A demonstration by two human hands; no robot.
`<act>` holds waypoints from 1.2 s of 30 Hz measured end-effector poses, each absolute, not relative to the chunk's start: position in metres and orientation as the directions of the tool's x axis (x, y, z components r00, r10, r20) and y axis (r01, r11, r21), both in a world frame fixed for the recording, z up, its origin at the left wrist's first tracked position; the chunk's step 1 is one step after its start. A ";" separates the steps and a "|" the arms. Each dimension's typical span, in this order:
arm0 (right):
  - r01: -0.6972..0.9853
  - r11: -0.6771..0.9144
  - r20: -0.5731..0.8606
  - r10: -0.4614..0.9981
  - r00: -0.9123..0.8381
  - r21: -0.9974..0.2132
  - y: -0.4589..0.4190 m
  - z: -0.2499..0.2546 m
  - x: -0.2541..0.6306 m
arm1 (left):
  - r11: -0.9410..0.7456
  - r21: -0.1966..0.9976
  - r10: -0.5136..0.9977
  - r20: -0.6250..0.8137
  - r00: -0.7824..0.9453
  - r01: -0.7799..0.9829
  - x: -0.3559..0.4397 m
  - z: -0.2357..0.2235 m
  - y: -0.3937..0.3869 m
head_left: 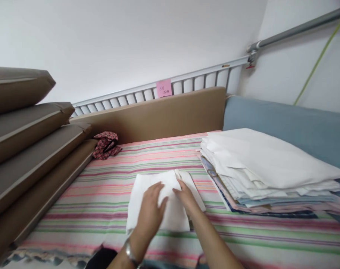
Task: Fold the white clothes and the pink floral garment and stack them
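Observation:
A folded white cloth [170, 220] lies flat on the striped bedspread in front of me, one panel overlapping another near its right side. My left hand [152, 205] rests over the cloth's middle, its fingers and thumb spread apart; a silver bracelet circles the wrist. Beside it, my right hand [186, 196] touches the cloth near the overlapping edge, with thumb and forefinger apart. Parts of the cloth are hidden beneath both hands.
A stack of folded fabrics [259, 160], white on top, sits at right. Thick brown cushions [38, 153] are piled at left. A floral cloth item [106, 145] lies near them on the striped bedspread [108, 194]. Behind stand a brown padded board [170, 114] and radiator [192, 83].

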State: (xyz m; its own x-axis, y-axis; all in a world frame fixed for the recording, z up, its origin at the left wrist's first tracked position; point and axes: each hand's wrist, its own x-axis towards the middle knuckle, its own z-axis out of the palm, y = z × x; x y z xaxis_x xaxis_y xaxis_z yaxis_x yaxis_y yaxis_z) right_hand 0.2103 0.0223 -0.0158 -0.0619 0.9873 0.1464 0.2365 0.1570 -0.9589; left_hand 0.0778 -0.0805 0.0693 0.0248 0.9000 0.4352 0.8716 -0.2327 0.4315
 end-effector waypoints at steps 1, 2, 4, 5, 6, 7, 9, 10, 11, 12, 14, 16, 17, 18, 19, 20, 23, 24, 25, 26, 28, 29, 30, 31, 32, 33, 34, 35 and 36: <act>0.261 0.105 0.093 0.994 -0.055 -0.960 0.022 -0.015 0.207 | -0.145 0.447 0.899 0.433 -0.072 0.883 0.055 0.057 -0.084; 0.273 0.064 0.053 0.997 -0.049 -0.960 0.021 -0.012 0.203 | -0.051 0.457 0.893 0.420 -0.165 0.888 0.034 0.044 -0.087; 0.261 0.067 0.056 0.997 -0.048 -0.963 0.022 -0.003 0.200 | 0.056 0.437 0.888 0.390 -0.245 0.898 0.001 0.020 -0.090; 0.242 0.105 0.096 0.994 -0.048 -0.965 0.024 0.002 0.201 | 0.079 0.417 0.893 0.374 -0.250 0.905 -0.010 0.010 -0.090; 0.225 0.146 0.139 0.989 -0.045 -0.963 0.026 0.007 0.204 | 0.083 0.393 0.902 0.361 -0.237 0.916 -0.016 0.003 -0.089; 0.213 0.182 0.178 0.983 -0.038 -0.960 0.029 0.012 0.209 | 0.079 0.366 0.912 0.349 -0.215 0.927 -0.019 -0.002 -0.088; 0.216 0.212 0.213 0.977 -0.016 -0.953 0.034 0.017 0.221 | 0.065 0.302 0.931 0.326 -0.167 0.951 -0.014 -0.008 -0.085; 0.228 0.200 0.204 0.979 -0.005 -0.953 0.037 0.019 0.228 | 0.058 0.267 0.939 0.311 -0.143 0.962 -0.009 -0.009 -0.083; 0.247 0.168 0.175 0.984 0.009 -0.954 0.038 0.020 0.233 | 0.052 0.231 0.948 0.296 -0.121 0.971 -0.003 -0.010 -0.082; 0.268 0.130 0.142 0.990 0.024 -0.955 0.039 0.021 0.238 | 0.049 0.198 0.955 0.277 -0.104 0.979 0.003 -0.010 -0.081; 0.295 0.097 0.114 0.993 0.040 -0.950 0.037 0.023 0.243 | 0.049 0.148 0.965 0.250 -0.086 0.988 0.013 -0.011 -0.080; 0.282 0.182 0.192 0.981 0.011 -0.942 0.034 0.027 0.245 | 0.055 0.123 0.967 0.242 -0.083 0.991 0.019 -0.011 -0.081; 0.268 0.249 0.256 0.967 -0.010 -0.931 0.032 0.029 0.245 | 0.055 0.119 0.968 0.238 -0.082 0.991 0.021 -0.012 -0.082; 0.265 0.302 0.306 0.952 -0.026 -0.916 0.032 0.029 0.245 | 0.052 0.121 0.970 0.228 -0.079 0.991 0.022 -0.012 -0.083; 0.288 0.309 0.315 0.949 -0.026 -0.907 0.032 0.027 0.245 | 0.047 0.126 0.975 0.210 -0.073 0.991 0.023 -0.013 -0.085; 0.334 0.267 0.280 0.960 -0.011 -0.904 0.033 0.024 0.246 | 0.042 0.134 0.981 0.184 -0.066 0.990 0.025 -0.015 -0.086; 0.478 0.034 0.079 0.994 0.074 -0.878 0.039 0.007 0.250 | 0.037 0.174 0.989 0.132 -0.061 0.984 0.031 -0.021 -0.090; 0.497 -0.008 0.041 0.995 0.089 -0.868 0.041 0.002 0.251 | 0.038 0.199 0.989 0.132 -0.065 0.979 0.032 -0.023 -0.090; 0.505 -0.018 0.033 0.995 0.091 -0.863 0.042 -0.002 0.252 | 0.037 0.235 0.988 0.138 -0.071 0.971 0.032 -0.025 -0.090; 0.513 -0.007 0.044 0.995 0.087 -0.858 0.044 -0.004 0.253 | 0.029 0.287 0.986 0.152 -0.075 0.957 0.030 -0.026 -0.089; 0.548 0.008 0.066 0.994 0.086 -0.836 0.044 -0.005 0.255 | 0.007 0.445 0.972 0.209 -0.112 0.896 0.021 -0.026 -0.085; 0.573 0.003 0.065 0.994 0.088 -0.820 0.043 -0.004 0.255 | 0.015 0.546 0.956 0.239 -0.173 0.837 0.015 -0.024 -0.082; 0.600 -0.017 0.051 0.994 0.096 -0.800 0.043 -0.003 0.256 | 0.051 0.670 0.934 0.231 -0.274 0.741 0.007 -0.021 -0.078; 0.627 -0.045 0.029 0.994 0.107 -0.778 0.042 -0.001 0.257 | 0.112 0.788 0.905 0.171 -0.389 0.606 -0.002 -0.018 -0.073; 0.652 -0.074 0.008 0.992 0.122 -0.754 0.040 0.001 0.257 | 0.186 0.874 0.871 0.065 -0.488 0.449 -0.010 -0.015 -0.068; 0.679 -0.090 0.004 0.991 0.136 -0.729 0.039 0.003 0.257 | 0.259 0.919 0.837 -0.060 -0.543 0.298 -0.018 -0.011 -0.063; 0.705 -0.088 0.024 0.989 0.147 -0.704 0.038 0.005 0.257 | 0.320 0.931 0.815 -0.174 -0.552 0.178 -0.025 -0.008 -0.058; 0.726 -0.070 0.064 0.986 0.155 -0.684 0.038 0.007 0.257 | 0.363 0.926 0.808 -0.258 -0.530 0.103 -0.030 -0.005 -0.052; 0.741 -0.042 0.116 0.980 0.160 -0.670 0.037 0.008 0.257 | 0.390 0.918 0.814 -0.309 -0.492 0.068 -0.034 -0.002 -0.046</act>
State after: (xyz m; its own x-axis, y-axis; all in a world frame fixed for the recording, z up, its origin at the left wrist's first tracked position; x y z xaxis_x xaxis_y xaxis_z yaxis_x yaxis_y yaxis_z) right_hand 0.2566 0.0370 0.0079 0.1605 0.9803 0.1156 0.7414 -0.0424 -0.6697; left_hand -0.0339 -0.0461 -0.0022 -0.4924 0.8135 -0.3094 0.0679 0.3903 0.9182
